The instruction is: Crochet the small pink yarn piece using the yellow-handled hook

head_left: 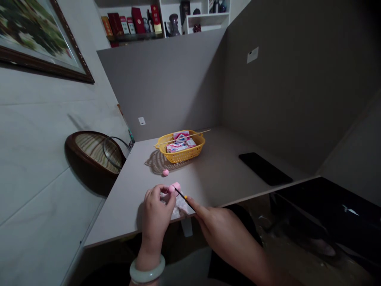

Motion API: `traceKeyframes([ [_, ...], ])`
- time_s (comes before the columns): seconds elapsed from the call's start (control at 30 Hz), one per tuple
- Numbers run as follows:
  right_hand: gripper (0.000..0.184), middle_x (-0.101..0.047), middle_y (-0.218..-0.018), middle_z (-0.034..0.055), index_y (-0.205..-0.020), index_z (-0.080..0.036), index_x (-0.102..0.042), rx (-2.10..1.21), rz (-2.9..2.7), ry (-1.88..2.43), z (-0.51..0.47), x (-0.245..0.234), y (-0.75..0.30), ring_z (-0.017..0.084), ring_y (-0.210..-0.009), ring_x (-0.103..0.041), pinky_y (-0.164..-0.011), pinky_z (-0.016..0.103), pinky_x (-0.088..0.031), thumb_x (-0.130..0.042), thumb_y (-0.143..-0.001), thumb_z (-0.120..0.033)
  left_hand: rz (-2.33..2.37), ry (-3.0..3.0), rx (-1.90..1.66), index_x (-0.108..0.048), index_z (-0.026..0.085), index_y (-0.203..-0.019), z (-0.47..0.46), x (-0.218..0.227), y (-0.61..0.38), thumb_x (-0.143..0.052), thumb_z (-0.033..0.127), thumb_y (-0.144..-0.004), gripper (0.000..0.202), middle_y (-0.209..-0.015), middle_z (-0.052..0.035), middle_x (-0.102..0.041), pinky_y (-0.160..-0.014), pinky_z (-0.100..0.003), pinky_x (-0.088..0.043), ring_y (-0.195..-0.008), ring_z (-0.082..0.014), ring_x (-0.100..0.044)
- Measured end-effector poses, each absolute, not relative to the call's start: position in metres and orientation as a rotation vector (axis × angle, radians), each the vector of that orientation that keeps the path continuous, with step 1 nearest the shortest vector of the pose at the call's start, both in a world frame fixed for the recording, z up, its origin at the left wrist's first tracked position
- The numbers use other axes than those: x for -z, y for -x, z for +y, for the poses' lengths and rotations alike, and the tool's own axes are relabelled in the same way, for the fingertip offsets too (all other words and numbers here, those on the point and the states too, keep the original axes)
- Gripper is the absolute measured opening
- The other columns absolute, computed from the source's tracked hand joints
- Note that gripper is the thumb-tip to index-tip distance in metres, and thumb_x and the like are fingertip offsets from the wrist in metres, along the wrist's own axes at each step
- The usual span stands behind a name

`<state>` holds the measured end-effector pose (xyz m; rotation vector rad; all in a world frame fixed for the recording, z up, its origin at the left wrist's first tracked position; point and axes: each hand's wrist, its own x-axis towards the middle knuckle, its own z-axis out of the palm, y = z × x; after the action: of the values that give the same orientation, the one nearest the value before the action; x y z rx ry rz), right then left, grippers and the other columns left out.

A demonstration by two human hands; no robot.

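My left hand [157, 202], a pale bangle [147, 271] at its wrist, pinches a small pink ball [172, 189] between thumb and fingers. Right behind the ball is a larger pink block [177, 186]; whether they touch I cannot tell. My right hand [205, 216] grips a thin dark tool [182, 195] with a bit of yellow on it, and its tip meets the pink ball. Whether it is a knife I cannot make out. Under both hands lies a crumpled whitish sheet [181, 206]. Another pink ball [166, 172] rests farther back on the table [205, 190].
A yellow basket [183, 157] of pink-and-white packets [178, 147] stands at the back, a thin stick [198, 134] across its rim. To the right lies a black flat pad [264, 169]. Grey panels [166, 87] border the table; a wooden-framed round object [92, 161] leans at left.
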<state>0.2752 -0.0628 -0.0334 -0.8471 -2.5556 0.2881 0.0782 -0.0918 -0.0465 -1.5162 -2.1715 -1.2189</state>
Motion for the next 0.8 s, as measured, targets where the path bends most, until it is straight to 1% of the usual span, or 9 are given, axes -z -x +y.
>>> traceKeyframes([
  [0.1, 0.062, -0.077, -0.085, 0.0074, -0.149, -0.021, -0.043, -0.299, -2.578, 0.847, -0.060, 0.031, -0.274, 0.019, -0.065, -0.071, -0.056, 0.022, -0.046, -0.040, -0.089, -0.008, -2.171, 1.517, 1.197, -0.062, 0.023, -0.089, -0.092, 0.045, -0.079, -0.060, 0.041, -0.087, 0.018, -0.086, -0.0045, -0.067, -0.073, -0.034, -0.049, -0.084, -0.0234, -0.063],
  [0.17, 0.061, -0.077, -0.088, 0.0083, -0.149, -0.021, -0.042, -0.319, -2.583, 0.836, -0.058, 0.030, -0.274, 0.020, -0.067, -0.072, -0.057, 0.024, -0.047, -0.040, -0.090, -0.009, -2.162, 1.524, 1.194, -0.063, 0.023, -0.088, -0.092, 0.045, -0.079, -0.060, 0.039, -0.088, 0.017, -0.086, -0.0043, -0.067, -0.074, -0.034, -0.049, -0.085, -0.0234, -0.062],
  [0.23, 0.059, -0.077, -0.090, 0.0083, -0.149, -0.023, -0.044, -0.364, -2.573, 0.837, -0.057, 0.031, -0.276, 0.020, -0.070, -0.073, -0.060, 0.024, -0.048, -0.040, -0.091, -0.009, -2.147, 1.529, 1.206, -0.063, 0.023, -0.088, -0.091, 0.045, -0.079, -0.060, 0.038, -0.088, 0.015, -0.087, -0.0042, -0.067, -0.075, -0.035, -0.049, -0.085, -0.0231, -0.062],
  [0.37, 0.057, -0.077, -0.087, 0.0064, -0.146, -0.026, -0.048, -0.429, -2.518, 0.846, -0.056, 0.034, -0.280, 0.018, -0.072, -0.073, -0.063, 0.022, -0.049, -0.040, -0.092, -0.010, -2.115, 1.552, 1.237, -0.062, 0.023, -0.087, -0.090, 0.047, -0.079, -0.059, 0.036, -0.089, 0.013, -0.086, -0.0038, -0.066, -0.075, -0.034, -0.048, -0.085, -0.0222, -0.061],
  [0.53, 0.060, -0.077, -0.088, 0.0076, -0.148, -0.024, -0.045, -0.426, -2.525, 0.830, -0.052, 0.036, -0.269, 0.018, -0.073, -0.073, -0.064, 0.022, -0.049, -0.040, -0.090, -0.008, -2.081, 1.607, 1.231, -0.061, 0.023, -0.084, -0.092, 0.045, -0.082, -0.060, 0.029, -0.088, 0.007, -0.085, -0.0022, -0.066, -0.077, -0.033, -0.047, -0.086, -0.0211, -0.060],
  [0.63, 0.063, -0.077, -0.090, 0.0084, -0.150, -0.023, -0.042, -0.432, -2.547, 0.832, -0.049, 0.039, -0.259, 0.019, -0.075, -0.073, -0.062, 0.021, -0.049, -0.040, -0.089, -0.006, -2.059, 1.589, 1.222, -0.060, 0.023, -0.084, -0.093, 0.043, -0.084, -0.060, 0.028, -0.088, 0.007, -0.085, -0.0024, -0.066, -0.077, -0.033, -0.047, -0.086, -0.0216, -0.061],
  [0.8, 0.060, -0.077, -0.086, 0.0077, -0.149, -0.022, -0.044, -0.350, -2.536, 0.810, -0.049, 0.042, -0.258, 0.017, -0.070, -0.073, -0.059, 0.019, -0.047, -0.040, -0.091, -0.007, -2.072, 1.585, 1.173, -0.059, 0.023, -0.087, -0.093, 0.044, -0.084, -0.060, 0.027, -0.089, 0.004, -0.087, -0.0031, -0.067, -0.078, -0.035, -0.045, -0.088, -0.0231, -0.060],
])
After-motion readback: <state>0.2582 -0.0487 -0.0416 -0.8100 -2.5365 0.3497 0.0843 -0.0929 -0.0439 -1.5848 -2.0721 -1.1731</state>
